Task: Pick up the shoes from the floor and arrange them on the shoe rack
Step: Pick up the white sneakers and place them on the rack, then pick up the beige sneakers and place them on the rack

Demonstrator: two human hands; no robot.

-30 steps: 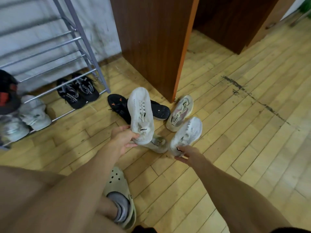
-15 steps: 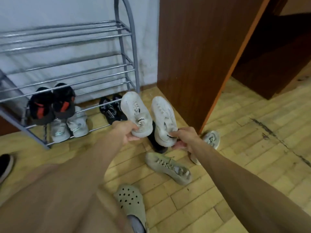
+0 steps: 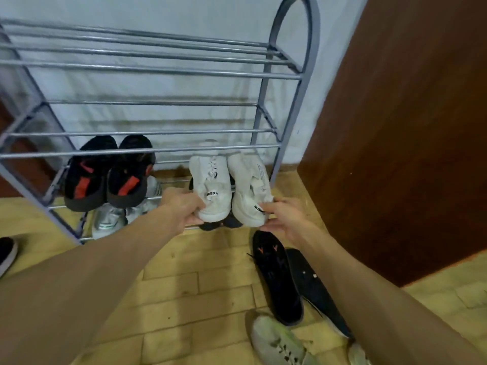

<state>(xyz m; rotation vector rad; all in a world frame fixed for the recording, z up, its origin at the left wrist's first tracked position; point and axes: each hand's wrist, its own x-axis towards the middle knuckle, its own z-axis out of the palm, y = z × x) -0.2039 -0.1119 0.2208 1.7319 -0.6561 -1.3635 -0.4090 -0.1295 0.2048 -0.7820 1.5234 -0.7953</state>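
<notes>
Each hand, left hand (image 3: 184, 206) and right hand (image 3: 286, 216), has its fingers closed on the heel of one white sneaker (image 3: 210, 185), toes already under the shoe rack (image 3: 263, 104) rail beside the black pair (image 3: 108, 172); slide both in level, together.

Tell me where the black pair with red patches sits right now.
In the head view, the black pair sits on a lower shelf of the rack, left side, above grey sneakers and left of the white shoes.
</notes>
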